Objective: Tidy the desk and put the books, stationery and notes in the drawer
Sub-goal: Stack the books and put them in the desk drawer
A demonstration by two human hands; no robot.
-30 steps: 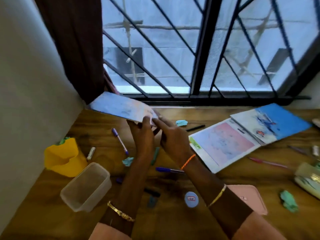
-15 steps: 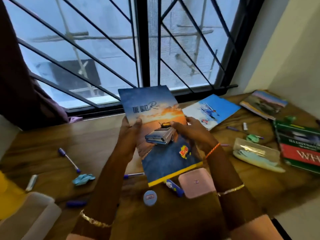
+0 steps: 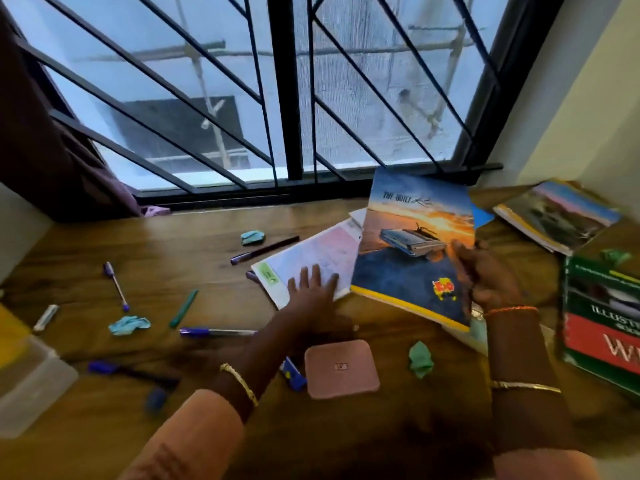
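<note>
My right hand (image 3: 485,275) grips the right edge of a notebook (image 3: 408,258) with a car-and-sunset cover, held tilted above the wooden desk (image 3: 173,258). My left hand (image 3: 313,289) lies flat with fingers spread on the near corner of an open pink-and-white notebook (image 3: 318,254) lying on the desk. Several pens, among them a purple one (image 3: 116,285), a teal one (image 3: 183,308) and a blue one (image 3: 214,331), are scattered to the left. Crumpled paper notes lie around: light blue (image 3: 129,324), teal (image 3: 252,237), green (image 3: 420,359).
A thick green-and-red book (image 3: 602,323) and a landscape-cover book (image 3: 557,216) sit at the right. A pink square case (image 3: 341,368) lies near the front. A clear plastic box (image 3: 31,386) and a yellow holder (image 3: 10,334) stand at the left edge. Barred window behind.
My left hand has let go of the car-cover notebook and come down onto the open notebook. My right hand alone now holds the car-cover notebook, shifted to the right.
</note>
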